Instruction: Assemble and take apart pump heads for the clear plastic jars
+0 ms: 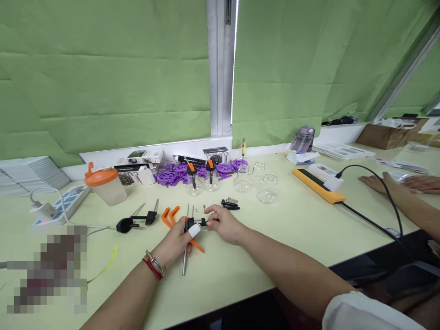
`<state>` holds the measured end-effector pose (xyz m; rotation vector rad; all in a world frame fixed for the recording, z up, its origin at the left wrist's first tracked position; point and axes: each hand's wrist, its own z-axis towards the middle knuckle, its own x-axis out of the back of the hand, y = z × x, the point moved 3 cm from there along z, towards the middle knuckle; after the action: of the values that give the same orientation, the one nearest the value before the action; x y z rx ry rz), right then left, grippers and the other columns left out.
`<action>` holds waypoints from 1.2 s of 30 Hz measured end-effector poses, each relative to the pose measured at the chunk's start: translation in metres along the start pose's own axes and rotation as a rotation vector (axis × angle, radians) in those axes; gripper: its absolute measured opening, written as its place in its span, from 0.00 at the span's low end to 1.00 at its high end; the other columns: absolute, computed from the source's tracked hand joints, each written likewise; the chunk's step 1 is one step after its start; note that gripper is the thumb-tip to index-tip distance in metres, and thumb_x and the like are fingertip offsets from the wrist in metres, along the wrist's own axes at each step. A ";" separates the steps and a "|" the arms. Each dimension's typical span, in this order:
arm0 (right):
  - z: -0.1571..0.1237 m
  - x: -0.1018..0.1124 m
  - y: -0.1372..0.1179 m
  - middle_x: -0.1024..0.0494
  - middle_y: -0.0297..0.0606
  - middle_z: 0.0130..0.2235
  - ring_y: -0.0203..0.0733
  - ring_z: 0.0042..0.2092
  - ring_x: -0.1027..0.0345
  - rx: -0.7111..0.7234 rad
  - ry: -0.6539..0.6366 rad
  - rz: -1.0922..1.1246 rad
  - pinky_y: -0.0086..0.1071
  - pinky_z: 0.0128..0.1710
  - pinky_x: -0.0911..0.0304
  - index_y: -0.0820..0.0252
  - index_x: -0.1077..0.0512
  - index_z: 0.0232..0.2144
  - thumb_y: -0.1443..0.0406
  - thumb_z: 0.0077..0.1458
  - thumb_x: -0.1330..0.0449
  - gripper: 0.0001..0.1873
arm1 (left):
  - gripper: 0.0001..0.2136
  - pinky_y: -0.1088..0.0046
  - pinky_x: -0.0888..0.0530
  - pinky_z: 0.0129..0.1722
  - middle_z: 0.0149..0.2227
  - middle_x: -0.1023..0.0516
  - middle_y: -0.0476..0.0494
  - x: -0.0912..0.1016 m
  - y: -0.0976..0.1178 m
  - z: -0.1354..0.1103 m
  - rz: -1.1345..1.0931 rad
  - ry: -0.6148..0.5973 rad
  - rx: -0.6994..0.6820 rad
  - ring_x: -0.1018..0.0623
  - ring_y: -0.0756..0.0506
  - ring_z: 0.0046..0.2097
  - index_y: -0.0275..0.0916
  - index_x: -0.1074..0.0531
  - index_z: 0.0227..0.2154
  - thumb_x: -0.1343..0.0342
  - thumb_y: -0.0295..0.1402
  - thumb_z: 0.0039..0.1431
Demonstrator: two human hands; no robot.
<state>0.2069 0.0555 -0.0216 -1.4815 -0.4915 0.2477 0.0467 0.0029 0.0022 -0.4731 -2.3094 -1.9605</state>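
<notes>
My left hand point(175, 240), a white wrap on its thumb, is closed around a black and orange bottle top point(189, 222) with thin metal tubes. Fingertips of my right hand point(227, 225) pinch the small black end piece point(203, 222) on the right side of that top. Behind my left hand lie loose orange levers point(167, 216). Left of them rest more black tops point(137, 221) with metal tubes. Beyond my right hand are a spring point(232, 200) and black tube-shaped parts point(230, 206). A few tiny parts near my fingers are too small to name.
Clear glass bottles point(266, 195) stand at the back, near bottles with fitted tops point(193, 181). Purple plastic parts point(167, 178), an orange-lidded cup point(112, 188) and boxes point(137, 175) line the rear. A yellow power strip point(318, 185) and another person's hands point(381, 183) are at right.
</notes>
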 end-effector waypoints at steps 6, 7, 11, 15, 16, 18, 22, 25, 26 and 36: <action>0.006 -0.009 0.007 0.28 0.28 0.24 0.34 0.28 0.37 0.011 0.038 0.035 0.29 0.32 0.43 0.56 0.38 0.39 0.72 0.48 0.45 0.14 | 0.17 0.75 0.37 0.19 0.20 0.39 0.57 -0.004 -0.001 0.004 0.117 0.020 0.072 0.36 0.52 0.18 0.40 0.43 0.32 0.47 0.48 0.52; 0.006 -0.010 0.007 0.29 0.28 0.24 0.35 0.28 0.37 0.012 0.044 0.031 0.29 0.32 0.43 0.56 0.38 0.38 0.72 0.48 0.45 0.14 | 0.17 0.76 0.37 0.19 0.20 0.39 0.57 -0.005 -0.002 0.004 0.126 0.025 0.074 0.36 0.52 0.18 0.40 0.43 0.32 0.47 0.48 0.52; 0.007 -0.013 0.004 0.30 0.29 0.24 0.35 0.27 0.38 -0.002 0.097 -0.039 0.29 0.30 0.44 0.57 0.37 0.36 0.73 0.47 0.45 0.12 | 0.18 0.76 0.38 0.18 0.20 0.39 0.56 -0.004 -0.007 0.009 0.125 0.040 0.091 0.36 0.52 0.18 0.40 0.42 0.32 0.47 0.49 0.52; 0.008 -0.014 0.004 0.30 0.30 0.24 0.35 0.27 0.38 0.000 0.104 -0.055 0.29 0.31 0.43 0.59 0.36 0.33 0.73 0.49 0.47 0.08 | 0.18 0.76 0.38 0.18 0.19 0.39 0.57 -0.003 -0.009 0.010 0.101 0.042 0.113 0.36 0.52 0.18 0.40 0.42 0.33 0.48 0.50 0.52; 0.008 -0.014 0.004 0.31 0.30 0.24 0.35 0.28 0.37 0.011 0.099 -0.051 0.29 0.31 0.43 0.59 0.36 0.32 0.73 0.49 0.47 0.07 | 0.18 0.76 0.38 0.18 0.18 0.39 0.57 -0.003 -0.009 0.010 0.099 0.043 0.120 0.37 0.52 0.17 0.40 0.42 0.33 0.48 0.49 0.52; 0.008 -0.014 0.005 0.31 0.29 0.23 0.35 0.27 0.38 0.035 0.095 -0.050 0.29 0.31 0.43 0.58 0.36 0.31 0.73 0.49 0.47 0.06 | 0.17 0.76 0.39 0.18 0.18 0.39 0.57 -0.003 -0.009 0.009 0.100 0.048 0.131 0.37 0.52 0.17 0.40 0.41 0.33 0.48 0.49 0.53; 0.010 -0.013 0.004 0.30 0.28 0.24 0.34 0.27 0.38 0.034 0.099 -0.066 0.29 0.31 0.43 0.57 0.37 0.33 0.72 0.49 0.46 0.08 | 0.18 0.76 0.39 0.18 0.17 0.39 0.56 -0.003 -0.010 0.010 0.093 0.064 0.135 0.37 0.51 0.17 0.40 0.40 0.33 0.48 0.50 0.52; 0.012 -0.013 0.004 0.31 0.29 0.24 0.35 0.28 0.37 0.027 0.093 -0.050 0.29 0.31 0.42 0.58 0.36 0.31 0.72 0.49 0.46 0.06 | 0.18 0.75 0.39 0.18 0.17 0.39 0.56 -0.002 -0.011 0.012 0.093 0.075 0.138 0.37 0.51 0.18 0.40 0.40 0.34 0.48 0.50 0.52; 0.013 -0.013 0.004 0.30 0.29 0.24 0.35 0.28 0.37 0.027 0.091 -0.048 0.29 0.31 0.42 0.58 0.36 0.31 0.72 0.49 0.46 0.06 | 0.18 0.75 0.38 0.18 0.16 0.39 0.56 -0.002 -0.012 0.013 0.090 0.078 0.143 0.37 0.51 0.17 0.40 0.40 0.34 0.48 0.50 0.53; 0.015 -0.011 0.008 0.30 0.29 0.25 0.35 0.28 0.36 0.041 0.071 -0.052 0.30 0.32 0.41 0.57 0.36 0.31 0.70 0.49 0.45 0.05 | 0.18 0.75 0.38 0.17 0.14 0.39 0.57 -0.002 -0.009 0.010 0.064 0.082 0.155 0.37 0.50 0.16 0.40 0.40 0.34 0.49 0.50 0.53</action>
<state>0.1909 0.0647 -0.0311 -1.4310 -0.4644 0.1622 0.0477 0.0114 -0.0090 -0.4390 -2.3413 -1.7226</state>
